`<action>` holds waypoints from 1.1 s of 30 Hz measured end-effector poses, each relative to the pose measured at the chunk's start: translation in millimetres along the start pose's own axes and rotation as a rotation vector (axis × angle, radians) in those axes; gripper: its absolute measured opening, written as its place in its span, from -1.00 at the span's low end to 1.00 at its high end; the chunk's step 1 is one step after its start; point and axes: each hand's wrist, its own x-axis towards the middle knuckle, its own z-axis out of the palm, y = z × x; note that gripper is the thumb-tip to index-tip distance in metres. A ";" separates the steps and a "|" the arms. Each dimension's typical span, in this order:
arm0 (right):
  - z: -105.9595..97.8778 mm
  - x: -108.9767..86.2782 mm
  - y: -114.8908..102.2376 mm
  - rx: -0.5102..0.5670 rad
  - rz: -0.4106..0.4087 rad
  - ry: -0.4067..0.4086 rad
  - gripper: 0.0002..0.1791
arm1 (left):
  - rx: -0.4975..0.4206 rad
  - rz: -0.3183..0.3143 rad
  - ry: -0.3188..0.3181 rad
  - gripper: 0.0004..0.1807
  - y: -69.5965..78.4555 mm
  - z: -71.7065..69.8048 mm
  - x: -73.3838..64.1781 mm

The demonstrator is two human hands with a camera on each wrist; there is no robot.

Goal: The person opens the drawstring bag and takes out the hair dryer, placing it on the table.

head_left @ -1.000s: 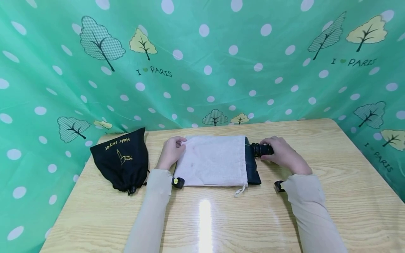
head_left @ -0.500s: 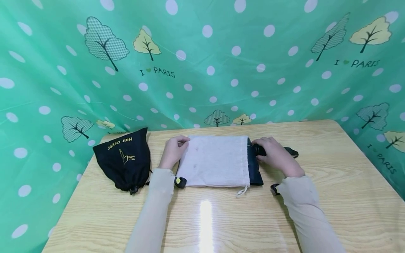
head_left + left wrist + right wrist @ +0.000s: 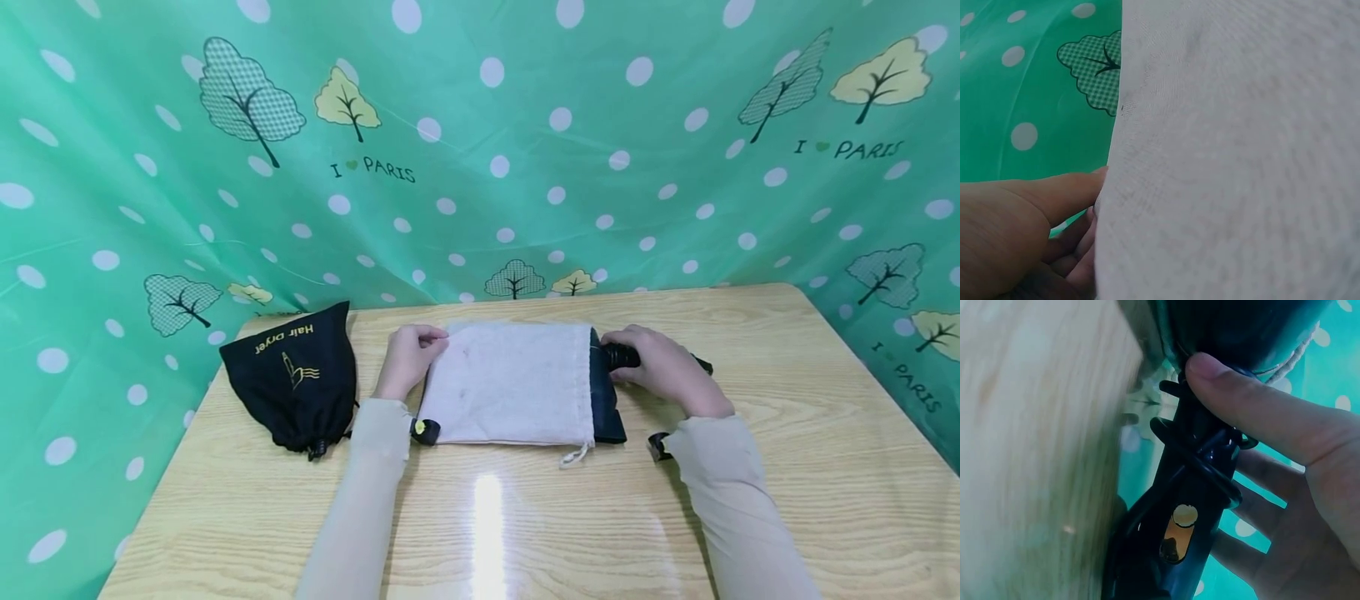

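A white cloth drawstring bag (image 3: 510, 383) lies flat on the table, its mouth facing right. The dark body of a hair dryer (image 3: 606, 404) sticks out of that mouth, the rest hidden inside. My left hand (image 3: 407, 360) pinches the far left corner of the bag; in the left wrist view, the thumb (image 3: 1079, 190) sits at the edge of the cloth. My right hand (image 3: 663, 367) grips the dryer's black handle (image 3: 1182, 469) just outside the bag. A black cord (image 3: 1194, 462) is wound round this handle in the right wrist view, the thumb lying near the dryer's body.
A black pouch (image 3: 300, 379) printed "Hair Dryer" lies left of my left hand, its gathered neck toward me. From the bag's near right corner hangs a white drawstring (image 3: 574, 456). A green dotted curtain (image 3: 480, 208) stands behind the wooden table (image 3: 570, 525).
My right hand first moved left along the handle toward the bag's mouth, then shifted slightly back right. More of the handle's far end came into view behind the hand. My left hand kept its pinch.
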 end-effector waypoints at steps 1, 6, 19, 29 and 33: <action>-0.3 -0.1 0.6 0.002 -0.001 -0.003 -0.46 | 0.004 0.003 0.000 -0.82 0.3 -0.3 -0.1; -0.5 -0.3 2.5 0.001 -0.007 -0.001 -0.44 | 0.021 0.015 0.007 -0.83 1.6 -1.9 -1.8; -4.9 -3.3 5.1 0.034 0.015 -0.008 -0.43 | 0.030 -0.002 0.027 -0.84 3.9 -1.6 -2.9; -7.5 -4.4 8.3 0.063 0.013 -0.011 -0.41 | 0.034 -0.004 0.029 -0.85 1.3 -1.0 -3.3; -10.4 -6.9 13.4 0.072 0.008 -0.013 -0.41 | 0.022 -0.010 0.014 -0.83 -0.5 -3.7 -2.3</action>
